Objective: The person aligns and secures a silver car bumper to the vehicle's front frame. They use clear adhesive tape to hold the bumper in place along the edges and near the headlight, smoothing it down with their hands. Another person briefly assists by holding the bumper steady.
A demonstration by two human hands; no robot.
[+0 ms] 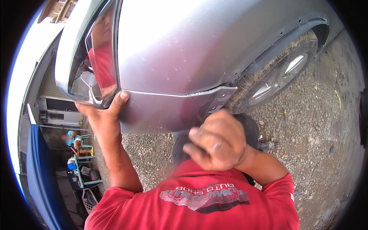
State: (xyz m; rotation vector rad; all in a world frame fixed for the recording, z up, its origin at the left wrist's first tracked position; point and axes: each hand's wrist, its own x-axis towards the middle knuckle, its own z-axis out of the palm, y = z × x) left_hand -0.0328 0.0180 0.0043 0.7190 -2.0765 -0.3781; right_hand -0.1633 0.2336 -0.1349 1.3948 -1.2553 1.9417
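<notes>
Bumper [161, 111] silver, braced at headlight [97, 65] corner by left hand [103, 111], fingers spread | right hand [216, 142] fisted, nothing seen gripped | wheel [280, 76] behind

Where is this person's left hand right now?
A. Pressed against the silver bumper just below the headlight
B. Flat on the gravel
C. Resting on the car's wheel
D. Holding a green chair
A: the left hand is spread on the silver bumper, thumb up at the lower edge of the headlight, while the right hand is a closed fist nearer the body, clear of the wheel.
</notes>
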